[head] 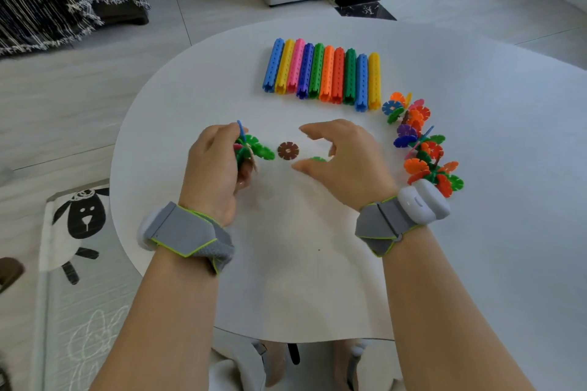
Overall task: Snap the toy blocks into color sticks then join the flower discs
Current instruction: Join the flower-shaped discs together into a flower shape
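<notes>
- Sticks [322, 74]: ten one-colour block sticks lying flat, touching side by side in a row, well beyond the grip.
- Cluster [254, 147]: joined green and blue discs, pinched in the left hand [216, 165].
- Brown disc [288, 150]: flat, just right of the grip.
- Green disc [317, 159]: further right, partly hidden under the right hand [343, 155].
- Chain [422, 143]: many joined discs, far right of the grip.

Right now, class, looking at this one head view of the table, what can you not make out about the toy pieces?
Head view:
Disc cluster in the left hand: fingers cover it, so its discs cannot be counted.
Green disc under the right hand: only an edge shows, blurred; contact unclear.
Disc chain: near end hidden behind the wrist device.
Color sticks: block joins too small to count.
</notes>
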### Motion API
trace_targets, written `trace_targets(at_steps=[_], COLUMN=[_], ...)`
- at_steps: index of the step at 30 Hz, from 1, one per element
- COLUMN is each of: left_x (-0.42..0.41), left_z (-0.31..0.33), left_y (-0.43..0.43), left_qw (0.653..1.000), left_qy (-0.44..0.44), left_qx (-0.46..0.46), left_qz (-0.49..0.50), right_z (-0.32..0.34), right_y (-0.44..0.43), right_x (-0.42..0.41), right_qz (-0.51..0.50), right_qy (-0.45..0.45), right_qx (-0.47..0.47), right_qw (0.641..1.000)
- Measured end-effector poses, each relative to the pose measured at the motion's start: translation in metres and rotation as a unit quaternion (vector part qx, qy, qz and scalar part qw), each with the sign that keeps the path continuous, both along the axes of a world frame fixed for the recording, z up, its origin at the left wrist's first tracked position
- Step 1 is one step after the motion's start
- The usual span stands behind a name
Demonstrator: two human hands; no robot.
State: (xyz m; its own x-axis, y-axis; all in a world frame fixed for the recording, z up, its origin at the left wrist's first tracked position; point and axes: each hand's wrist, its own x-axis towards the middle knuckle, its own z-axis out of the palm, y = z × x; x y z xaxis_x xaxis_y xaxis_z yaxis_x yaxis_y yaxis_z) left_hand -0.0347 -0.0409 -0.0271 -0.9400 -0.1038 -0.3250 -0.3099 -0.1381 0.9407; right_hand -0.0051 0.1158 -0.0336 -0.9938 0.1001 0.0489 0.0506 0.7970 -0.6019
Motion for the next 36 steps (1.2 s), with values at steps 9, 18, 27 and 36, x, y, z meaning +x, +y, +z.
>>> trace_targets(at_steps=[9,18,27,36], left_x=[-0.001,0.003,0.005,0.011], left_z=[-0.003,-0.001,0.003,0.003], left_y=[-0.009,-0.008,0.000,0.009], left_qw=[1.000,0.999,0.995,0.989], left_qy=[-0.002,-0.011,-0.021,0.020], left_qx=[0.000,-0.009,-0.024,-0.057], left_qz=[-0.024,-0.051,-0.091,-0.134], right_z=[-0.012,-0.009,0.008,0.009], right_y=[-0.023,-0.028,-0.017,-0.008], right_x=[-0.021,-0.020,0.011,0.034], right_qz=[-0.035,-0.013,0.002,0.012], right_qy=[-0.020,-0.017,0.058,0.054], right_qx=[0.058,0.026,-0.249,-0.292], right_qw=[0.997,0.999,0.967,0.955])
